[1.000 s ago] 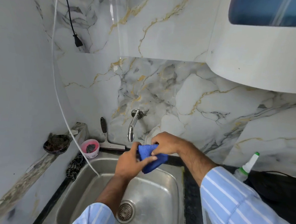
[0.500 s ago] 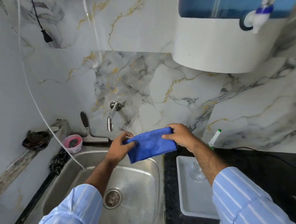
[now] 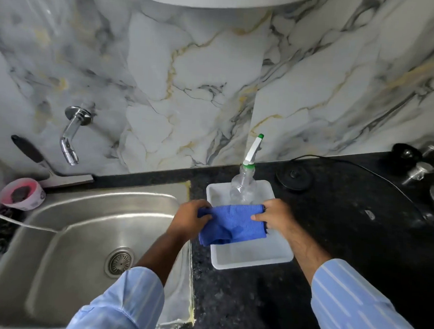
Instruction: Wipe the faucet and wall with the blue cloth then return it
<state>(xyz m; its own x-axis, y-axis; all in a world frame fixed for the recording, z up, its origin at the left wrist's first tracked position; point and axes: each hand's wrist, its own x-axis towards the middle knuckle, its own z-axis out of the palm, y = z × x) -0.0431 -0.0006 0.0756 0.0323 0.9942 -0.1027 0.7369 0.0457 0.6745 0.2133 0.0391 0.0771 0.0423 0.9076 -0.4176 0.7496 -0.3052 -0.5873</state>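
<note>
The blue cloth (image 3: pixel 233 224) is stretched between both hands, low over the white tray (image 3: pixel 252 259) on the black counter. My left hand (image 3: pixel 189 219) pinches its left edge and my right hand (image 3: pixel 275 215) pinches its right edge. The cloth's lower part sags into the tray. A chrome faucet (image 3: pixel 70 137) juts from the marble wall (image 3: pixel 190 82) at the left, well away from both hands.
A clear spray bottle (image 3: pixel 245 186) with a green-tipped nozzle stands at the tray's far end. The steel sink (image 3: pixel 69 232) lies at the left, with a squeegee (image 3: pixel 49 168) and a pink cup (image 3: pixel 22 195) behind it. A kettle base (image 3: pixel 294 177) and its cord sit on the counter (image 3: pixel 358 234).
Both hands carried the cloth rightward from in front of the faucet, over the sink's edge, to above the white tray. The cloth went from bunched to spread out.
</note>
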